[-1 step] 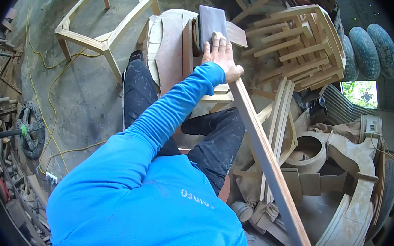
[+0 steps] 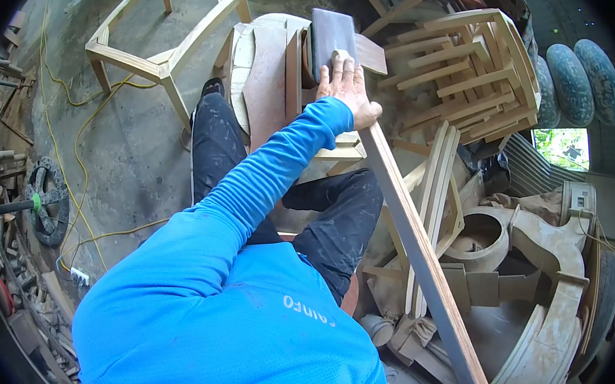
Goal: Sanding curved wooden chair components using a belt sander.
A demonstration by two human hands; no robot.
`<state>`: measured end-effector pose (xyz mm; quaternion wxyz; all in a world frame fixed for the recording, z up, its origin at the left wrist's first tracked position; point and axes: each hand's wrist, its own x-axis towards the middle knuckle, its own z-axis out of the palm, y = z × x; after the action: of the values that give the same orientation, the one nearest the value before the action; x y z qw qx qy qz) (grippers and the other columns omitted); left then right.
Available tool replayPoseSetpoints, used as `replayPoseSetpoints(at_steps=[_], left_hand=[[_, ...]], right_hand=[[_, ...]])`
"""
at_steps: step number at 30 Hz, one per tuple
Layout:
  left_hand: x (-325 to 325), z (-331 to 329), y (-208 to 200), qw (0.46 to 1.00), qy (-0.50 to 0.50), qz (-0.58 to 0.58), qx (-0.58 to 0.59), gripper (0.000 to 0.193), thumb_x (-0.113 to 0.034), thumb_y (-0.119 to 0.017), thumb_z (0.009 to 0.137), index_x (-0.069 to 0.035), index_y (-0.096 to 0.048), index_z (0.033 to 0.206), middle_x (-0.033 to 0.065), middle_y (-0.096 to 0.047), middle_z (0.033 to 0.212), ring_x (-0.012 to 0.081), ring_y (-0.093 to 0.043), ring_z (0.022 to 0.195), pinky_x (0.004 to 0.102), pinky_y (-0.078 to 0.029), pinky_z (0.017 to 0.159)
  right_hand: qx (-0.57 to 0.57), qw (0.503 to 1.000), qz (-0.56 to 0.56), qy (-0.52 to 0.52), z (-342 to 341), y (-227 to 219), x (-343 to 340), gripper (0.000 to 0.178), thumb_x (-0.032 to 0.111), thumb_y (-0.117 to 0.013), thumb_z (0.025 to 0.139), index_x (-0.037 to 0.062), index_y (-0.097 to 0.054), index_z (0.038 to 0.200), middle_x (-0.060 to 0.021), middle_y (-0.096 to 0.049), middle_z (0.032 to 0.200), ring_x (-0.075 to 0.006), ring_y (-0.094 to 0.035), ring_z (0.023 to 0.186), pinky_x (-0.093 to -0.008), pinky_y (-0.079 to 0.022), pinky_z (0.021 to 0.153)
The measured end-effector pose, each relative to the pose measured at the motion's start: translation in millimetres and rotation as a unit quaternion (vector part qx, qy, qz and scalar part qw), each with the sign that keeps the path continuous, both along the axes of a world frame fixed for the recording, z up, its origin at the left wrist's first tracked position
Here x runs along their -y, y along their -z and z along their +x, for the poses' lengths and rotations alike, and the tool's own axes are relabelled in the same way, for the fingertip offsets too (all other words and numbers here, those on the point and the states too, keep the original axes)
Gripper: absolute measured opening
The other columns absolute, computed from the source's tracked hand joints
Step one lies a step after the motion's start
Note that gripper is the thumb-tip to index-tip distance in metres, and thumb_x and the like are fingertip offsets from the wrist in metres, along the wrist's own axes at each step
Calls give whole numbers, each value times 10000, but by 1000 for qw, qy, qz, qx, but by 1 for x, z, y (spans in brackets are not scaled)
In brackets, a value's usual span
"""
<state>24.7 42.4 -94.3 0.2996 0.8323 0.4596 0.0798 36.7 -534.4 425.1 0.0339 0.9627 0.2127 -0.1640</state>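
**Q:** State the condition of the grip.

**A:** My left hand [image 2: 345, 94] lies palm down at the far end of the long wooden bar [image 2: 423, 262]. The fingers are straight and rest on the near part of a flat grey plate [image 2: 333, 34]; the thumb stands apart from them, to the right. I am not closed around anything that shows. The palm side is hidden, so I cannot tell how firmly it bears on the bar. My right hand is out of view; I cannot tell its state.

**Q:** Locate the workpiece.

**A:** The bar runs from my hand diagonally to the lower edge of the view, passing right of my legs. One visible face is grey; the right-hand one is brown and striped. The plate lies beyond the bar's end, to the right of a curved panel [image 2: 267, 80]. I cannot tell whether plate and bar are joined.

**Q:** What has just changed?

**A:** Very little. Hand and plate sit a shade further right than in the preceding picture; the finger contact is the same. I judge this as steadying, with little progress in the work.

**Q:** List adjacent items.

**A:** Pale strips [image 2: 433, 202] beside the bar; slatted frames [image 2: 475, 82] beyond them.
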Motion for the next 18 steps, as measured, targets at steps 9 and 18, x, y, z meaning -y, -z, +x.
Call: replayPoseSetpoints(at_steps=[9, 18], left_hand=[[-85, 11, 18, 999, -26, 28, 37, 1001, -508, -502, 886, 28, -117, 1639, 200, -14, 1735, 354, 109, 1602, 494, 67, 1278], [-242, 32, 52, 986, -16, 167, -14, 981, -504, -501, 896, -50, -87, 1661, 177, 37, 1740, 307, 105, 1609, 505, 0, 1287]], right_hand=[[-9, 999, 30, -9, 36, 72, -56, 432, 2, -824, 857, -39, -689, 1264, -99, -735, 1126, -176, -675, 1033, -306, -537, 922], [-17, 989, 114, -94, 29, 281, -126, 396, 50, -824, 844, -16, -712, 1218, -134, -759, 1078, -191, -708, 980, -324, -553, 895]])
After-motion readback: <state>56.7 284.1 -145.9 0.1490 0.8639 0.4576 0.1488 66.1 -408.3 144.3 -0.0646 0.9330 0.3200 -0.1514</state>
